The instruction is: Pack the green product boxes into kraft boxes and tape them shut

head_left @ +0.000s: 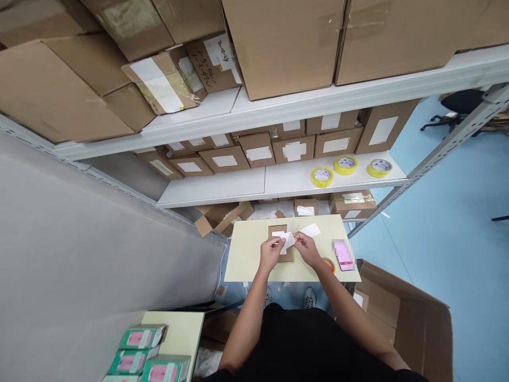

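Over the pale yellow table [246,254] both hands meet at a small white paper label [289,241]. My left hand [271,253] pinches its left side between thumb and fingers. My right hand [307,248] is closed at the label's right edge, fingertips together on it. Beneath them lies a small flat cardboard box [277,229], partly covered by the label and my left hand. Another white paper piece [310,229] rests just beyond my right hand. An orange-rimmed tape roll [329,264] sits by my right wrist, beside a pink packet [344,257].
Ahead stands a shelf [214,188] with several labelled cardboard boxes [258,151] and yellow tape rolls [322,177]. A large open carton [421,318] stands at right on the floor. Green-and-pink packages [137,339] lie on a side table [178,323] at lower left, near a wall.
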Motion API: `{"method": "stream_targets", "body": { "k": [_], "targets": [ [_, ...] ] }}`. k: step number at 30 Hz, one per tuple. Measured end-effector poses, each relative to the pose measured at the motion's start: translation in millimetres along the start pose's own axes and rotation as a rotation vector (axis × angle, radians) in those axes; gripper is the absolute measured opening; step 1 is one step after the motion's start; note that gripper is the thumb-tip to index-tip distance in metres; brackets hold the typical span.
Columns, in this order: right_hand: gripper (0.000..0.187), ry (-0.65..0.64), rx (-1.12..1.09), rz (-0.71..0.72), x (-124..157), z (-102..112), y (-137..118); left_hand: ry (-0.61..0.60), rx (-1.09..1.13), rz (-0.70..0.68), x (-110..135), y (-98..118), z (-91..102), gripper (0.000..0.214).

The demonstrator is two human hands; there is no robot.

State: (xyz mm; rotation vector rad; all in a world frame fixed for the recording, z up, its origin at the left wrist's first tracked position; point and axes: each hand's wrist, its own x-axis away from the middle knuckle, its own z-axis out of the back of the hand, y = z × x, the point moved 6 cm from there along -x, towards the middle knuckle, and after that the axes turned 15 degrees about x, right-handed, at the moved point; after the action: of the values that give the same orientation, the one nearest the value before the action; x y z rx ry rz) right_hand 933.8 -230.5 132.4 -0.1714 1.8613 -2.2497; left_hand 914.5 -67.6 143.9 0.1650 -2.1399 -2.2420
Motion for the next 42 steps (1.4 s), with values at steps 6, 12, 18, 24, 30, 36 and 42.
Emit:
{"method": "stream_targets", "body": {
  "k": [6, 12, 18, 24, 30, 36, 42],
  "targets": [
    [0.035, 0.029, 0.015, -0.07, -11, -23, -2, -0.07, -0.019, -0.086, -13, 1, 8.5, 0.038],
    [0.036, 0.168, -0.005, -0.082, -15, -26, -7, -0.074, 0.11, 0.005, -44, -7, 49.6, 0.046],
    [0.034, 0.743, -0.057, -0.266, -8, -5, 6, 0.358, 0.246, 0.097, -76, -26, 148.5, 0.047],
    [0.043, 0.631, -0.186, -0.384, -41, -76, 14, 0.345, 0.221, 0.038, -81, -34, 203.2, 0.045],
    [0.037, 0.355, -0.197, -0.495, -102, -194, 37, 0.505, 0.1, -0.042, -63, -45, 293.8, 0.042],
    [0.032, 0.079, -0.142, -0.67, -182, -333, 49, 0.634, -0.021, -0.033, -25, -55, 386.2, 0.041],
    [0.03, -0.005, -0.105, -0.696, -245, -407, 36, 0.679, -0.087, -0.005, 7, -58, 427.0, 0.039]
  ]
}}
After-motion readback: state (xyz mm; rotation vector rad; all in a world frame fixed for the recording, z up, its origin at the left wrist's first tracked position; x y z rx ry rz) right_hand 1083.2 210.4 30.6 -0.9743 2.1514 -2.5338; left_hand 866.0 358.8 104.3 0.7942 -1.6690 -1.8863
